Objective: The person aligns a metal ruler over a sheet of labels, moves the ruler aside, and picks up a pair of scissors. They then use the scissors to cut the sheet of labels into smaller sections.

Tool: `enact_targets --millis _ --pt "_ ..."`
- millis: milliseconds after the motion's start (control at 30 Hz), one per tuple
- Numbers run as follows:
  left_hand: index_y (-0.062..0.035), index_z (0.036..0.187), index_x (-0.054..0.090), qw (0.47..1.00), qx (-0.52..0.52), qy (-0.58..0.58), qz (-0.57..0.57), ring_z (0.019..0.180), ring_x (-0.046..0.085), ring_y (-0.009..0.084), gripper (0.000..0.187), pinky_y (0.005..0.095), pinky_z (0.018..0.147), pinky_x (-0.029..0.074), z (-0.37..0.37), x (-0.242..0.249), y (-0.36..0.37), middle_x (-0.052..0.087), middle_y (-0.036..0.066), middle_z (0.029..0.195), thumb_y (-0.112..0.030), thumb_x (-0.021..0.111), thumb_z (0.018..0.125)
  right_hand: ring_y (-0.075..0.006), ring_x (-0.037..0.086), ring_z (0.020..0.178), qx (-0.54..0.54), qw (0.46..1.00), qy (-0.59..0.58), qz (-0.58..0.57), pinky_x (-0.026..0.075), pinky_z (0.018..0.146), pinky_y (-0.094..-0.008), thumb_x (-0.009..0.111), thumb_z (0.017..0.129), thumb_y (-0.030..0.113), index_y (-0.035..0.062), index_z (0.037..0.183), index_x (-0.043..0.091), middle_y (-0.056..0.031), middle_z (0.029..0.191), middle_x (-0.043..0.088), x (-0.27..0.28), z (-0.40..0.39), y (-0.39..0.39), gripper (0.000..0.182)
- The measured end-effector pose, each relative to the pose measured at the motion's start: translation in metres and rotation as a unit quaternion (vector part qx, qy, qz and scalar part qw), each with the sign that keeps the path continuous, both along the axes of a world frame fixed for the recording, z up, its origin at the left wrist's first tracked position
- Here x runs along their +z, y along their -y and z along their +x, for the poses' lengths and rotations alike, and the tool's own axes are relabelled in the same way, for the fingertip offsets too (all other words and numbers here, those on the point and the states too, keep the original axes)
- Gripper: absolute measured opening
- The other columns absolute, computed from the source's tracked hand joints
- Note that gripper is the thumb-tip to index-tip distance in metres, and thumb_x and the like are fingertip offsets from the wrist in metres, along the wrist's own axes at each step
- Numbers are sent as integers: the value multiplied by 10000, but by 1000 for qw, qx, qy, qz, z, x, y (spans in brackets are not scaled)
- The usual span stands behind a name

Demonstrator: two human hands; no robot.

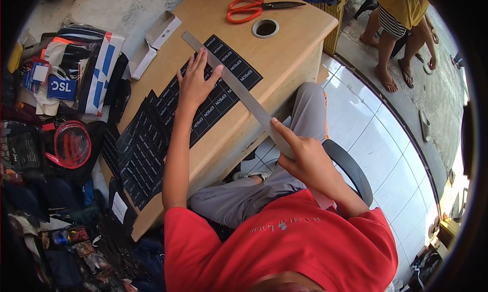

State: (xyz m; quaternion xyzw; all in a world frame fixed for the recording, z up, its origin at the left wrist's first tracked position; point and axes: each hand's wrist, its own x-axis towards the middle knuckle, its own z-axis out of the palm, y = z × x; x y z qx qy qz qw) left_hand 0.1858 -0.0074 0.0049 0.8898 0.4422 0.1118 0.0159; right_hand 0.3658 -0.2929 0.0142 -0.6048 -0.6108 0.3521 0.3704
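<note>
A long metal ruler lies slantwise over a black sheet printed with rows of white "EPSON" labels. My left hand rests on the sheet with its fingers spread, thumb and fingertips pressing at the ruler's upper part. At the ruler's near end, past the table edge, my right hand is closed around it with the index finger stretched along the metal. Its palm side is hidden. More printed black sheets lie overlapping to the left of my left forearm.
Orange-handled scissors and a tape roll sit at the far end of the wooden table. A small white box lies at its left edge. Packed goods crowd the left side. Another person stands at the upper right.
</note>
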Motion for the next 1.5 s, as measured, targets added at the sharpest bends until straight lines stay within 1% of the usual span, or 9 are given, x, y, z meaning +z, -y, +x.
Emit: enact_targets --millis 267,533,867,967,1100,1200,1267,1333,1500 --pt "-81 1453 382 1000 7 4 -6 1416 296 313 756 663 1095 135 0 1 1 339 79 1531 -579 502 896 -397 619 654 -16 1000 -2 10 487 619 -453 635 860 189 43 1391 408 -212 743 625 4 5 -1 595" --pt "-104 1460 372 1000 6 7 -3 1411 303 313 758 661 1099 133 -1 -1 0 354 77 1522 -587 502 890 -233 644 586 -84 995 38 45 488 551 -366 655 877 299 69 1286 533 -85 750 654 23 22 -25 485" --pt "-103 1452 382 1000 19 7 7 1408 310 314 779 664 1104 125 -2 -3 0 357 69 1520 -610 503 873 -241 673 712 -75 984 141 80 509 645 -350 664 884 305 82 1295 529 -112 820 672 55 22 -74 486" --pt "-89 1439 396 999 14 20 21 1406 314 308 771 686 1088 135 -4 -5 -1 352 68 1523 -607 498 877 -305 687 780 6 973 231 11 527 694 -378 659 861 461 107 1396 392 -180 852 674 65 17 -75 695" --pt "-79 1430 404 999 8 40 31 1405 316 305 786 701 1076 149 -6 -10 -2 355 65 1521 -626 491 874 -413 658 739 75 981 177 33 503 674 -461 709 797 189 63 1373 338 -255 760 636 21 -8 -72 697" --pt "-84 1462 347 998 13 56 20 1424 273 310 819 711 1075 135 -6 -4 3 308 89 1540 -658 445 886 -410 639 702 14 998 56 27 492 675 -464 638 807 121 61 1367 341 -234 731 622 15 -1 -84 637" --pt "-110 1502 258 996 50 76 26 1451 205 295 813 676 1100 101 -6 -8 3 220 83 1576 -654 399 913 -413 636 726 -21 993 103 44 480 681 -478 609 811 107 37 1312 410 -231 742 626 28 13 -100 544" --pt "-113 1504 253 997 60 47 -4 1463 159 298 809 678 1102 87 -8 -7 2 182 91 1586 -663 362 921 -280 608 680 -30 980 177 85 466 652 -383 620 833 107 66 1307 457 -173 745 595 18 28 -122 503" --pt "-96 1504 260 998 56 -11 -19 1461 149 325 841 710 1088 50 -8 -5 3 171 88 1589 -685 327 907 -456 628 827 -28 957 253 139 488 741 -510 585 812 177 29 1222 489 -290 844 646 9 50 -166 446"
